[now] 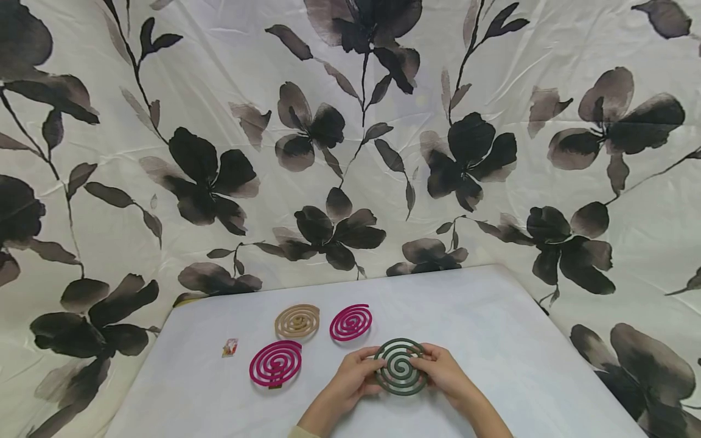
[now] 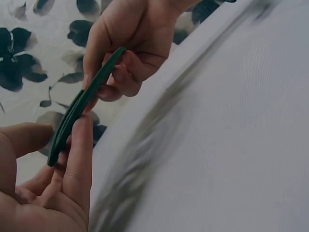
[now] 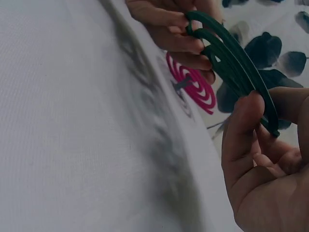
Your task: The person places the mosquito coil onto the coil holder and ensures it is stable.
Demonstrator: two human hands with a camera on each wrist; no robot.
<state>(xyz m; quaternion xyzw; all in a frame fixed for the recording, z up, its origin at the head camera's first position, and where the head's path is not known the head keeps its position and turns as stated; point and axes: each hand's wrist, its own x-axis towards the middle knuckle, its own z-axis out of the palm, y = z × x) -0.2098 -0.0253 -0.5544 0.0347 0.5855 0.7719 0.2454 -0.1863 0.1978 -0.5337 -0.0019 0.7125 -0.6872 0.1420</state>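
A dark green mosquito coil (image 1: 401, 367) is held up over the white table between both hands. My left hand (image 1: 350, 378) pinches its left edge, thumb on the near face and fingers behind. At the opposite edge my right hand (image 1: 446, 372) pinches it the same way. Seen nearly edge-on in the left wrist view, the coil (image 2: 82, 106) shows as a thin tilted band. The right wrist view shows its rings (image 3: 236, 63) slightly spread apart, with the right thumb and fingers (image 3: 251, 111) gripping the lower end.
To the left lie a magenta coil (image 1: 275, 364) with a small brownish piece at its lower edge, a tan coil (image 1: 297, 321) and a second magenta coil (image 1: 351, 323). A small colourful card (image 1: 230, 347) lies farther left. Behind the white table (image 1: 181, 377) hangs a floral cloth (image 1: 378, 182).
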